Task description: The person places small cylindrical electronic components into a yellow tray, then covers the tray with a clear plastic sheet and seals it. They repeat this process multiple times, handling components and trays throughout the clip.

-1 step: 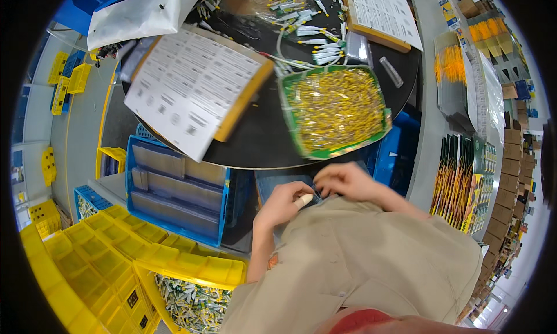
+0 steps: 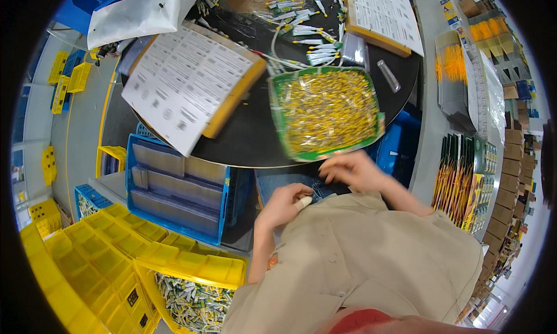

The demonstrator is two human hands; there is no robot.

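Observation:
Both hands are low in front of me, between my shirt front and the round black table. My left hand (image 2: pixel 284 206) is closed with curled fingers above my lap, beside the shirt hem; its thumb has a pale covering. Anything inside it is hidden. My right hand (image 2: pixel 357 172) hovers just off the tray's near edge, fingers loosely bent and apart, with nothing seen in them. The green-rimmed tray (image 2: pixel 301 156), covered with clear film and full of small yellow-tipped pieces, sits on the black table (image 2: pixel 238 148) at its near edge.
Printed sheets on cardboard (image 2: pixel 180 84) lie on the table's left, another sheet stack (image 2: pixel 386 20) far right. Small tubes (image 2: pixel 316 44) lie loose at the back. A blue crate (image 2: pixel 174 186) and yellow bins (image 2: pixel 197 264) stand left; hanging goods (image 2: pixel 458 183) line the right.
The tray and left sheets have shifted left, and things on the table's right have moved nearer, as if the tabletop turned. My right hand has risen toward the tray; my left stays nearly still.

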